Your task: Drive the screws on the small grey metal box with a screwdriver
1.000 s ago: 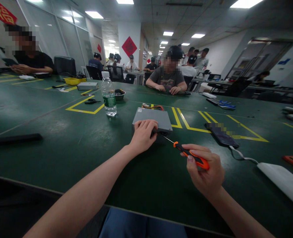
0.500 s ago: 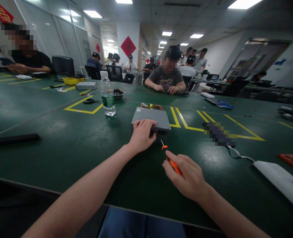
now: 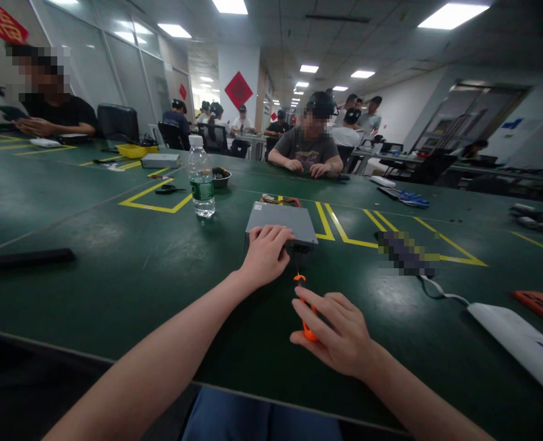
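Left hand (image 3: 265, 254) grasping flat-topped grey box (image 3: 294, 219), right hand (image 3: 344, 338) holding screwdriver (image 3: 310, 334) — orange-handled, thin-shafted

Back from the table's (image 3: 128, 275) near edge, the left hand (image 3: 265, 254) clasps a grey metal box (image 3: 292, 219); the right hand (image 3: 342, 334), closer to that edge, holds an orange screwdriver (image 3: 310, 334) pointing toward the box.

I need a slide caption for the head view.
Left hand rests on a gray box; right hand holds an orange screwdriver pointed toward it.
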Tool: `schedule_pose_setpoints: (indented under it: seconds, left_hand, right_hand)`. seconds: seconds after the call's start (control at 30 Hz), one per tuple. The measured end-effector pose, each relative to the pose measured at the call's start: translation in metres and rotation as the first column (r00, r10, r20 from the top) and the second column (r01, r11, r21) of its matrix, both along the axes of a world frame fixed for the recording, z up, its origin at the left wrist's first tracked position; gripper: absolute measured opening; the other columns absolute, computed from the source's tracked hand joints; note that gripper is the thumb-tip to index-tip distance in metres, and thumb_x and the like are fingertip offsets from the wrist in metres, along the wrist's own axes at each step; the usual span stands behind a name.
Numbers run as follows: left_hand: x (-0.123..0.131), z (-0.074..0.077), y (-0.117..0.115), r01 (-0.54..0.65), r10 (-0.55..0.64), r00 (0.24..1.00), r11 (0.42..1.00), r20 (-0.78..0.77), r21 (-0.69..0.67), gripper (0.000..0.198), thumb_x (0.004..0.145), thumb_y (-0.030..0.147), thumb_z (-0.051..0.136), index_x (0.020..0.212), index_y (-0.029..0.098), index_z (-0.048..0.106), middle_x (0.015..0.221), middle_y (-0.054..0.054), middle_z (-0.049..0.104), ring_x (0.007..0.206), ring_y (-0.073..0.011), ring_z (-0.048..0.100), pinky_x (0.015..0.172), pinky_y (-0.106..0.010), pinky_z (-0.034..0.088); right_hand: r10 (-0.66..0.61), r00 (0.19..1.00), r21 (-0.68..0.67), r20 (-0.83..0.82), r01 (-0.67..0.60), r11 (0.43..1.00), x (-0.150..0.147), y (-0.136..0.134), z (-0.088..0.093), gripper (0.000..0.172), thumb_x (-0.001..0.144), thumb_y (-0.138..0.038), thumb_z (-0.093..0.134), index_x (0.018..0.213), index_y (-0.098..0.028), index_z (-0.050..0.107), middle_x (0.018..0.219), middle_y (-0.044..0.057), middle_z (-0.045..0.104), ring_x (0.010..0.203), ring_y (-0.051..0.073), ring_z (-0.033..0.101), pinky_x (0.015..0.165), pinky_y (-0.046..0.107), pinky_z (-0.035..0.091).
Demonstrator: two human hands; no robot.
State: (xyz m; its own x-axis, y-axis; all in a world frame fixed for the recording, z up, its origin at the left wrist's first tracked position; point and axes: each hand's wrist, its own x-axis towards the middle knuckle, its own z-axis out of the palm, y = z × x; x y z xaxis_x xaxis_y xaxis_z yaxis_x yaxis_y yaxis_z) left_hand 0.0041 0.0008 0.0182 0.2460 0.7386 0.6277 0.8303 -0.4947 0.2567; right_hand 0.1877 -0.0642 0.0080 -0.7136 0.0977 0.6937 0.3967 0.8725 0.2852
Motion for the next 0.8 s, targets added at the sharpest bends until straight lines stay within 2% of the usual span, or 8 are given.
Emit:
schedule_pose_setpoints:
  seconds: [0.1,0.2,0.37,0.47,0.53,0.63,0.73,0.8]
  left_hand:
    - [-0.0007,0.0007,0.0001,0.006,-0.006,1.000,1.000,-0.006,0.006,0.029,0.075,0.012,0.047,0.101,0.023,0.054,0.117,-0.001,0.060,0.110,-0.0202,0.050,0.093,-0.039,0.029]
    - [-0.0017,0.0014,0.0004,0.020,-0.020,1.000,1.000,-0.005,0.003,0.029,0.076,0.011,0.045,0.101,0.023,0.054,0.117,-0.001,0.060,0.112,-0.0190,0.050,0.094,-0.038,0.029]
    - [-0.0038,0.0021,0.0018,0.045,-0.045,0.999,0.999,-0.003,0.014,0.031,0.076,0.008,0.042,0.099,0.023,0.055,0.117,-0.001,0.061,0.120,-0.0167,0.046,0.100,-0.036,0.025]
    - [-0.0047,0.0035,0.0021,0.045,-0.045,0.999,0.999,0.005,-0.015,0.033,0.075,0.008,0.043,0.101,0.023,0.055,0.118,-0.001,0.060,0.118,-0.0172,0.048,0.097,-0.036,0.027]
    - [-0.0050,0.0049,0.0015,0.044,-0.044,0.999,0.998,0.008,-0.037,0.034,0.074,0.008,0.043,0.101,0.024,0.056,0.118,-0.001,0.060,0.117,-0.0181,0.049,0.095,-0.037,0.028]
    - [-0.0050,0.0065,0.0003,0.044,-0.043,0.999,0.998,0.013,-0.045,0.033,0.074,0.008,0.043,0.100,0.024,0.056,0.118,-0.001,0.060,0.116,-0.0189,0.049,0.094,-0.037,0.028]
    - [-0.0049,0.0061,-0.0001,0.040,-0.040,0.999,0.999,0.011,-0.031,0.034,0.077,0.010,0.042,0.105,0.025,0.055,0.117,-0.001,0.059,0.113,-0.0181,0.050,0.093,-0.037,0.028]
    - [-0.0052,0.0048,0.0008,0.041,-0.041,0.999,0.999,-0.001,-0.013,0.038,0.079,0.011,0.042,0.112,0.026,0.054,0.117,-0.001,0.059,0.111,-0.0177,0.050,0.092,-0.037,0.027]
  right_hand:
    - [0.073,0.995,-0.123,-0.063,-0.080,0.989,0.0011,0.0024,-0.0046,0.038,0.088,-0.034,0.053,0.114,-0.008,0.046,0.109,0.021,0.060,0.097,0.022,0.062,0.074,0.032,0.055]
    - [0.101,0.994,-0.190,-0.041,-0.107,0.976,0.0006,0.0017,-0.0060,0.040,0.091,-0.033,0.042,0.120,-0.005,0.042,0.113,0.023,0.056,0.110,0.025,0.055,0.080,0.036,0.054]
    - [0.076,0.995,-0.113,0.064,-0.068,0.991,-0.0018,-0.0027,0.0001,0.028,0.091,-0.029,0.043,0.111,-0.013,0.054,0.104,0.019,0.060,0.098,0.024,0.061,0.069,0.034,0.055]
    - [0.100,0.995,-0.101,0.027,-0.097,0.990,-0.0027,-0.0031,-0.0008,0.023,0.088,-0.028,0.051,0.104,-0.011,0.055,0.103,0.020,0.062,0.089,0.021,0.063,0.065,0.029,0.054]
    - [0.139,0.990,-0.121,-0.013,-0.139,0.983,-0.0026,-0.0019,-0.0039,0.021,0.087,-0.026,0.054,0.102,-0.011,0.052,0.106,0.021,0.062,0.089,0.019,0.063,0.067,0.027,0.054]
    - [0.153,0.987,-0.198,-0.043,-0.159,0.967,-0.0021,0.0002,-0.0069,0.030,0.088,-0.033,0.052,0.108,-0.011,0.047,0.108,0.020,0.061,0.094,0.020,0.063,0.073,0.030,0.055]
    - [0.134,0.991,-0.251,0.005,-0.129,0.959,-0.0024,0.0000,-0.0033,0.033,0.091,-0.032,0.040,0.115,-0.010,0.046,0.112,0.021,0.057,0.101,0.023,0.060,0.076,0.034,0.055]
    - [0.112,0.992,-0.213,0.056,-0.098,0.972,-0.0032,-0.0012,0.0005,0.030,0.092,-0.028,0.037,0.115,-0.012,0.050,0.109,0.021,0.058,0.101,0.024,0.060,0.074,0.035,0.055]
